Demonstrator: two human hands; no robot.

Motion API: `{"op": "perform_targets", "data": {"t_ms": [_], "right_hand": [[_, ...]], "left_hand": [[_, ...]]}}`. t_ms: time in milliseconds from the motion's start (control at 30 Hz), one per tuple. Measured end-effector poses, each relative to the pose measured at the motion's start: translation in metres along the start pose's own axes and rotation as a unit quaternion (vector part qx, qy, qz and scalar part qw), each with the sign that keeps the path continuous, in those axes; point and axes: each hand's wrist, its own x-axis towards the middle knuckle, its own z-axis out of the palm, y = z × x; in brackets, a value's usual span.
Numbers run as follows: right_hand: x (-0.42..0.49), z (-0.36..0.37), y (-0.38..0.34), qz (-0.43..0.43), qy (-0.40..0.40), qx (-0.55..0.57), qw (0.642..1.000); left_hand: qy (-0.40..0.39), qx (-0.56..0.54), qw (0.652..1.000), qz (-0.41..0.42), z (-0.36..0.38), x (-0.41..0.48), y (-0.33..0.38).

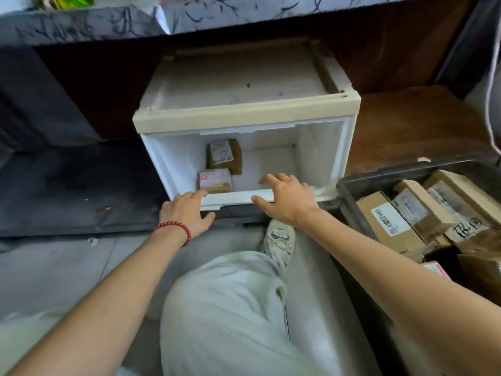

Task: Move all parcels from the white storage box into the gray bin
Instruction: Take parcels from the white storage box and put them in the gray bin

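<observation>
The white storage box [322, 147] stands open toward me on the floor. Two brown parcels lie inside at its left: one near the front [215, 180], another behind it [224, 156], both with white labels. My left hand [187, 213], with a red bead bracelet on the wrist, hovers at the box's front lip with relaxed fingers and holds nothing. My right hand [287, 198] reaches over the front lip with fingers spread, empty, right of the front parcel. The gray bin [349, 185] sits at the right and holds several cardboard parcels [387, 221].
A dark counter with a marbled top [189, 12] overhangs the box from behind. My bent leg in pale trousers [230, 308] and a white shoe [280, 237] lie just in front of the box. A dark mat [67, 191] covers the floor left of it.
</observation>
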Motion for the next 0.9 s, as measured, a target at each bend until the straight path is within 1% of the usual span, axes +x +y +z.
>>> {"op": "perform_targets", "data": {"t_ms": [167, 267, 367, 467, 567, 633, 700, 767, 833, 900], "right_hand": [[0.050, 0.033, -0.010, -0.021, -0.045, -0.040, 0.998], [0.085, 0.052, -0.009, -0.018, -0.066, -0.055, 0.996], [0.117, 0.066, -0.009, 0.004, -0.071, -0.036, 0.997], [0.147, 0.080, -0.009, -0.002, -0.074, -0.031, 0.997], [0.172, 0.093, -0.011, -0.003, -0.065, -0.026, 0.998], [0.187, 0.106, -0.014, 0.012, -0.084, -0.027, 0.996], [0.201, 0.123, -0.016, 0.043, -0.122, 0.023, 0.991], [0.211, 0.134, -0.018, 0.072, -0.146, 0.111, 0.980], [0.212, 0.134, -0.017, 0.081, -0.140, 0.172, 0.972], [0.205, 0.125, -0.015, 0.079, -0.122, 0.214, 0.966]], "left_hand": [[-0.019, -0.096, 0.994, -0.040, 0.022, 0.034, -0.010], [-0.018, -0.115, 0.992, -0.045, 0.036, 0.061, -0.011], [-0.018, -0.129, 0.990, -0.044, 0.050, 0.093, -0.011], [-0.025, -0.148, 0.985, -0.085, 0.062, 0.128, -0.015], [-0.052, -0.162, 0.977, -0.128, 0.077, 0.159, -0.022], [-0.072, -0.177, 0.971, -0.144, 0.086, 0.172, -0.023], [-0.082, -0.206, 0.961, -0.164, 0.093, 0.183, -0.025], [-0.090, -0.220, 0.960, -0.146, 0.094, 0.189, -0.027], [-0.094, -0.216, 0.967, -0.100, 0.090, 0.192, -0.028], [-0.080, -0.229, 0.967, -0.077, 0.081, 0.190, -0.030]]}}
